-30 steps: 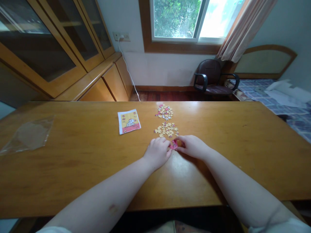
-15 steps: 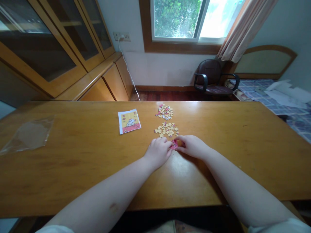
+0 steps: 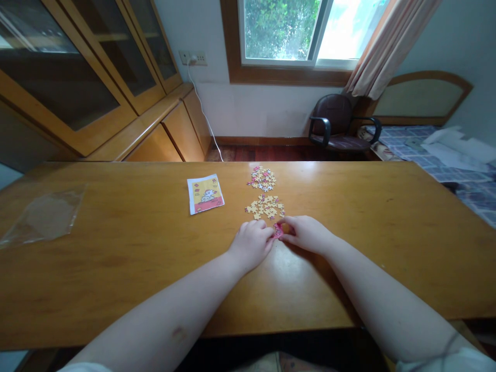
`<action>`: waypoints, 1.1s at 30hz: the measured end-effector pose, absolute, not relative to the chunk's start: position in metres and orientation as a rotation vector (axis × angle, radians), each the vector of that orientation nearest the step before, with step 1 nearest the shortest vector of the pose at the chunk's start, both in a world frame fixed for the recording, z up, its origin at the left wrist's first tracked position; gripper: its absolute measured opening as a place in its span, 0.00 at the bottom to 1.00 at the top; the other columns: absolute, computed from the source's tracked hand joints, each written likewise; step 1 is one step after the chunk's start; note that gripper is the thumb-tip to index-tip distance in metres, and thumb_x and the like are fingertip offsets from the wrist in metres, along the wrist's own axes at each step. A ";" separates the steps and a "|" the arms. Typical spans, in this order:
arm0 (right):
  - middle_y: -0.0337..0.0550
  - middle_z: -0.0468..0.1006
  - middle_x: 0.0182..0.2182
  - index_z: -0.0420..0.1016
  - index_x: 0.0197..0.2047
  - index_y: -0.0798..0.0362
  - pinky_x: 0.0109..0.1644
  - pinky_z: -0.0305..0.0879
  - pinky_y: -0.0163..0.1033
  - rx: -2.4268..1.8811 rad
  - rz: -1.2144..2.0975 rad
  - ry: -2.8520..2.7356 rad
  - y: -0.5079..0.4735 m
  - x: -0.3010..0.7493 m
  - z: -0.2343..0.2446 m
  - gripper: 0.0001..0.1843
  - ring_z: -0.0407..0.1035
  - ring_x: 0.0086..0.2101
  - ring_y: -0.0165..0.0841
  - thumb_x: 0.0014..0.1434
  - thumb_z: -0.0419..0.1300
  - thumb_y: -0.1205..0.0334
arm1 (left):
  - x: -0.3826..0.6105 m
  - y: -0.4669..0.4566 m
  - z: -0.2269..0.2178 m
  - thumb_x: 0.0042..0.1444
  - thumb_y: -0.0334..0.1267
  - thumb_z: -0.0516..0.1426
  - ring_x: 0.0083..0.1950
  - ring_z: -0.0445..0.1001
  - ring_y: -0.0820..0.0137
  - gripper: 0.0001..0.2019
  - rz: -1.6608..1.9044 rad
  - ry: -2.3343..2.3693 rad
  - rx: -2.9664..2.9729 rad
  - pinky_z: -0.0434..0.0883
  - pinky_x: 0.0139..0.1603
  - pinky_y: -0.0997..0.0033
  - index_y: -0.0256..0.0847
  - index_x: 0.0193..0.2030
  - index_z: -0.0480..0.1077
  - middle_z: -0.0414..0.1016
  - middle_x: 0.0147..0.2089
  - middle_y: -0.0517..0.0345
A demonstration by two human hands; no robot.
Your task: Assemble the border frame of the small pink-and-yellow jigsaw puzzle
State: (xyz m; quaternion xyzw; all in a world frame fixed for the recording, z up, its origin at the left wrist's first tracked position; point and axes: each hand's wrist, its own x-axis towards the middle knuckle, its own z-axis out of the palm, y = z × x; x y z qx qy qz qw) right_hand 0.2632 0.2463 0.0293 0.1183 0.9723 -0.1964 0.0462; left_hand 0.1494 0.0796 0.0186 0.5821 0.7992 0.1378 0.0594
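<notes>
Pink jigsaw puzzle pieces [image 3: 278, 231] lie between my two hands on the wooden table. My left hand [image 3: 252, 243] has its fingers closed on their left side, partly covering them. From the right, my right hand [image 3: 304, 232] pinches their edge between thumb and fingers. Just beyond my hands is a loose group of mostly yellow puzzle pieces [image 3: 266, 206]. Farther back sits a denser pile of yellow, pink and white puzzle pieces [image 3: 262, 179]. A picture sheet [image 3: 206, 194] with a white cartoon animal on yellow and pink lies to the left of the piles.
A clear plastic bag [image 3: 46, 214] rests at the left of the table [image 3: 135, 268]. Past the table's far edge are a dark office chair [image 3: 336, 124], a bed [image 3: 411, 150] and a wooden cabinet [image 3: 155, 134]. A white cable [image 3: 205, 116] hangs from a wall socket.
Both hands stay almost still around the pink puzzle pieces. The whole view shifts very slightly; the piles and the picture sheet keep their places on the table.
</notes>
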 end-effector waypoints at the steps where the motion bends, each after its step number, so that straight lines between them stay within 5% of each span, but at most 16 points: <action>1: 0.41 0.80 0.32 0.74 0.50 0.48 0.33 0.58 0.34 0.361 -0.596 2.968 0.246 0.263 0.030 0.19 0.71 0.30 0.33 0.59 0.59 0.49 | 0.149 0.080 0.019 0.62 0.41 0.52 0.41 0.71 0.64 0.11 0.409 2.417 1.762 0.64 0.42 0.65 0.45 0.39 0.76 0.74 0.38 0.54; 18: 0.43 0.81 0.33 0.74 0.53 0.49 0.34 0.59 0.34 0.336 -0.578 2.950 0.246 0.263 0.032 0.20 0.72 0.31 0.33 0.60 0.58 0.50 | 0.174 0.067 0.037 0.65 0.38 0.48 0.40 0.74 0.60 0.12 0.168 2.411 1.919 0.67 0.40 0.60 0.40 0.44 0.72 0.75 0.36 0.51; 27: 0.42 0.80 0.32 0.74 0.52 0.49 0.34 0.59 0.34 0.324 -0.558 2.955 0.245 0.263 0.034 0.19 0.73 0.30 0.33 0.60 0.58 0.49 | 0.191 0.064 0.038 0.63 0.41 0.52 0.40 0.77 0.56 0.22 -0.035 2.365 1.730 0.70 0.38 0.59 0.32 0.61 0.65 0.77 0.38 0.45; 33: 0.42 0.80 0.32 0.74 0.52 0.49 0.34 0.59 0.34 0.324 -0.565 2.956 0.244 0.263 0.035 0.19 0.72 0.30 0.33 0.61 0.58 0.50 | 0.187 0.065 0.037 0.63 0.41 0.52 0.40 0.77 0.57 0.20 -0.012 2.349 1.740 0.70 0.38 0.61 0.34 0.59 0.67 0.77 0.39 0.46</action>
